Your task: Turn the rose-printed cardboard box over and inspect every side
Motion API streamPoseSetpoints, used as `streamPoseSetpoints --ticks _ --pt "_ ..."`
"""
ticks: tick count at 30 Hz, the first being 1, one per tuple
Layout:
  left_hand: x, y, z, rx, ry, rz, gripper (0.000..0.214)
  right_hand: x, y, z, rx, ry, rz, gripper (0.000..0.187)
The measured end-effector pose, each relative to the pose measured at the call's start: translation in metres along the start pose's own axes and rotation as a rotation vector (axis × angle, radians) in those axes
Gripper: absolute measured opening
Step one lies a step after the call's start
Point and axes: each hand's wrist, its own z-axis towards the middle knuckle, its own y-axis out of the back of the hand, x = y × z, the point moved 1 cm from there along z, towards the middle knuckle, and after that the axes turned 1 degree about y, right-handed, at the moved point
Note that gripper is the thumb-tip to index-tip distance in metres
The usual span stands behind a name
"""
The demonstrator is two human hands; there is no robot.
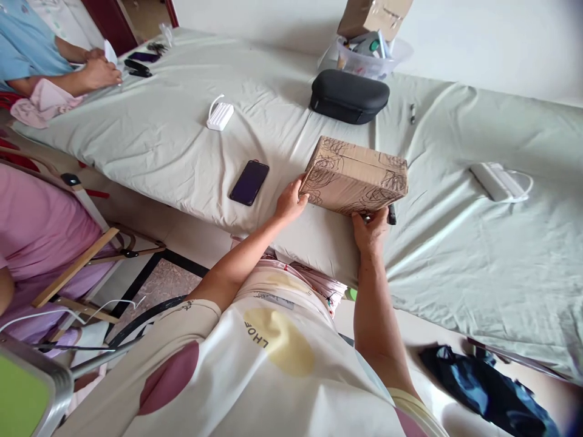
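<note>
A brown cardboard box (355, 176), scribbled over with dark looping lines, is tilted at the near side of the cloth-covered table. My left hand (291, 201) grips its left end, thumb on the near face. At the lower right edge of the box is my right hand (371, 230), with curled fingers partly hidden by the box. A black pen-like stick (392, 214) pokes out beside those fingers and seems held along with the box; its other end is mostly covered. Left of the box lies a dark smartphone (249, 182).
Behind the box sit a black zip case (350, 96) and a clear plastic tub (364, 60) of items. White power banks with cables (221, 116) (501, 182) lie left and right. Another person's hands (101, 70) hold something white at far left. A folding chair (77, 267) stands lower left.
</note>
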Motion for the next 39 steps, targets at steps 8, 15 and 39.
streamPoseSetpoints --ticks 8,15,39 --pt "-0.003 0.002 0.0 0.021 0.01 0.024 0.059 -0.004 -0.004 0.001 -0.008 -0.014 0.01 0.051" --pt "-0.003 0.003 0.0 0.009 0.012 -0.006 0.061 -0.001 -0.004 0.001 -0.006 0.003 0.023 0.053" --pt "0.005 0.009 0.004 0.016 0.043 0.067 0.054 -0.017 -0.009 -0.004 0.098 0.058 0.132 0.074"
